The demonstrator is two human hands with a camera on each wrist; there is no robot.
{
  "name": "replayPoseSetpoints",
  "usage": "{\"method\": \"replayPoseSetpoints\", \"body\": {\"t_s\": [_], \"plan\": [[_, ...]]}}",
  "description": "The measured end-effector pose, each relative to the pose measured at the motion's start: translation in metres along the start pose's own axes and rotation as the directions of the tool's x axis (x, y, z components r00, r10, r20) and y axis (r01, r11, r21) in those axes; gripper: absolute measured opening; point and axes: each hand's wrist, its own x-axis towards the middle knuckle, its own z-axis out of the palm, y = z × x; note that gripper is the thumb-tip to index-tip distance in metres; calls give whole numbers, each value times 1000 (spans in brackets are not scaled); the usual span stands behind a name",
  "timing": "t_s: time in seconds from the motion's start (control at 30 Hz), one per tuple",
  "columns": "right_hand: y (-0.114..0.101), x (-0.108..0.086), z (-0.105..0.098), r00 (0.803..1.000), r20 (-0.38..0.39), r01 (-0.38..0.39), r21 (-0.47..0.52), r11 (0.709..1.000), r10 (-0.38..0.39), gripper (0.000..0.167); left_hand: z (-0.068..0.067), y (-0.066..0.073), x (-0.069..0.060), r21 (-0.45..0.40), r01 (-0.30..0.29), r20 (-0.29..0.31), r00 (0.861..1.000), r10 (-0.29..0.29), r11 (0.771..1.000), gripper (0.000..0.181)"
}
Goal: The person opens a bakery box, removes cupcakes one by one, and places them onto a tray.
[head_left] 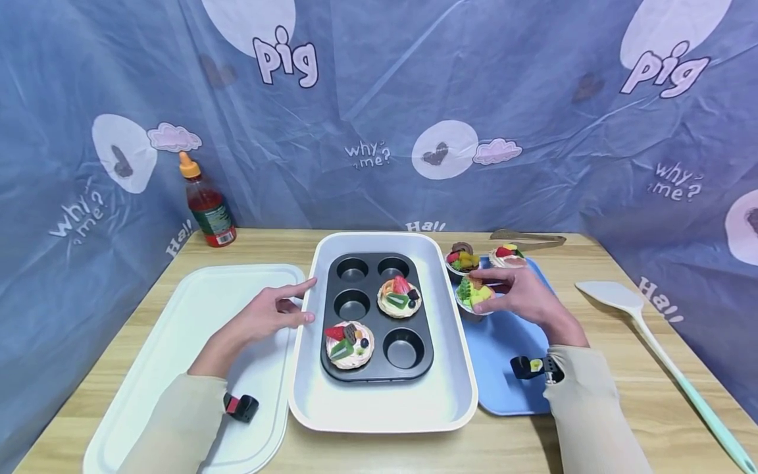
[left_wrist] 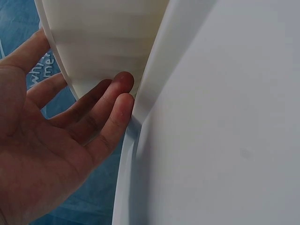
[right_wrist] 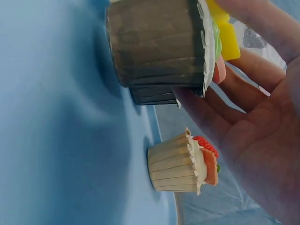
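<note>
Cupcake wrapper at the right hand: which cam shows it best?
Right wrist: the dark brown wrapper appears close up and side-on, though cropped at the top. Head mainly shows the topping from above, with only a little wrapper beneath. Left wrist doesn't show it.

Blue backdrop point(head_left: 379, 79), head view: "pig" point(head_left: 287, 60) at 11 and 2 o'clock; "why me?" point(head_left: 367, 155) at 9, 12 and 3; "Ha!!" point(head_left: 425, 226) at centre, 9 and 3. Bottle label point(head_left: 213, 220): illegible.
</note>
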Motion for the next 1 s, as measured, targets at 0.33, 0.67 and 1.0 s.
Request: {"method": "replayPoseSetpoints", "body": {"t_s": [0.33,0.67,1.0], "plan": [[3,0,1,999,53,-8,51,999,5,66,-1,-1,1,2,1,6,1000,-1,1000,75],[8,1,3,998,61,3,82,997,-8,65,0,1,0,7,0,6,1000,0,1000,75],[8,2,3,997,77,21,55,998,-25,66,-1,1,0,3,-1,8,1000,1,1000,75]]}}
